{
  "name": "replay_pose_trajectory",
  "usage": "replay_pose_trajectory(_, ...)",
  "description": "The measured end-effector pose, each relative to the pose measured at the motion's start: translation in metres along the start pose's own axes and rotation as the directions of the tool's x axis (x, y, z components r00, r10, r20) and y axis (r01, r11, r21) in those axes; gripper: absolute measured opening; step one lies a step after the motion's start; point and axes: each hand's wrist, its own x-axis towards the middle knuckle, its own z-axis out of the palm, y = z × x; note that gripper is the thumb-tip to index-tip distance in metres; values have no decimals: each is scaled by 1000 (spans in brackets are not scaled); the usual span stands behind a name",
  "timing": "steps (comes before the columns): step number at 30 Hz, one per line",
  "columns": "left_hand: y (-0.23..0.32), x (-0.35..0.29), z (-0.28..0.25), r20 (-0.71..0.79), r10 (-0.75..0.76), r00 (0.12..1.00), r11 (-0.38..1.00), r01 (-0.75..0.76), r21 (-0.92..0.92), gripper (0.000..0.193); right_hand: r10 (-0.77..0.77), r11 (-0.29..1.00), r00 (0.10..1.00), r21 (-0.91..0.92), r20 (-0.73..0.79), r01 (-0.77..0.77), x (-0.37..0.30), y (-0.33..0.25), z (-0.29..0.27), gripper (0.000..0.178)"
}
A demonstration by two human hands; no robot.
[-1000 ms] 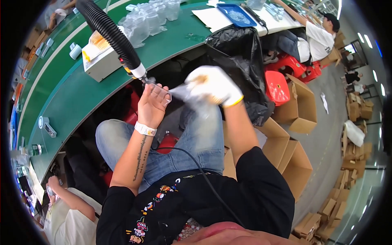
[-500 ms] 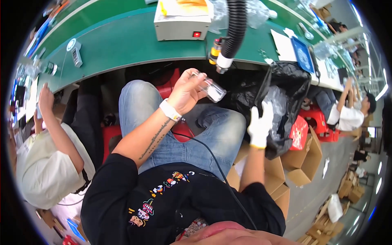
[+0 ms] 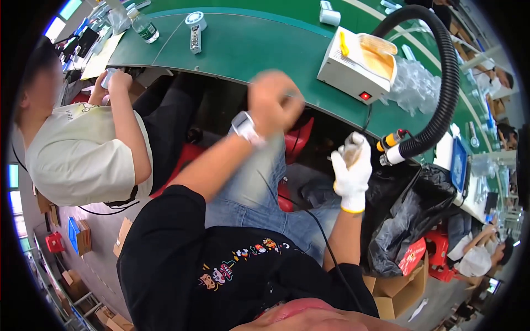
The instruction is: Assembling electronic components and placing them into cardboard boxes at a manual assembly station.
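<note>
Head view. My bare left hand (image 3: 273,105), blurred, overlaps the near edge of the green counter (image 3: 237,58); whether it is wide, narrow or holding anything I cannot tell. My gloved right hand (image 3: 351,174) is raised with its fingers curled; a greyish patch at their tips is too indistinct to show whether I hold something. The nozzle (image 3: 392,155) hangs just right of the glove, apart from it, ending the black ribbed hose (image 3: 451,94). Handling is best, I judge, with both hands steady, a light pinch, and knuckles kept off the nozzle and its yellow fitting (image 3: 390,140). Bounds: the counter's edge beyond my knees; the white box (image 3: 353,74) close behind it; the black bag (image 3: 381,190) right of the glove. Freest passage, I judge, lies between my hands, above my lap (image 3: 259,212).
</note>
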Motion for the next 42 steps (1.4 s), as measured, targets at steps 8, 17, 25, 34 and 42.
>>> replay_pose_trajectory(8,-223,104,-146,-429,-669,607,220,713,666,78,433,867,862,139,265,-479,-23,-12,-22,69)
replay_pose_trajectory(17,9,8,-30,682,-331,652,-341,591,-731,39,277,106,908,930,313,-353,-25,4,-37,72)
replay_pose_trajectory(25,139,-32,114,813,-187,551,-298,757,-581,43,295,954,940,-7,-169,-300,-108,-4,-42,71)
replay_pose_trajectory(34,114,-65,104,717,-306,627,-41,743,-668,51,343,926,930,-119,-129,-358,-101,0,-24,69)
replay_pose_trajectory(42,93,-65,91,701,-253,667,137,741,-657,61,208,936,975,-274,-80,-222,-76,-11,-14,63)
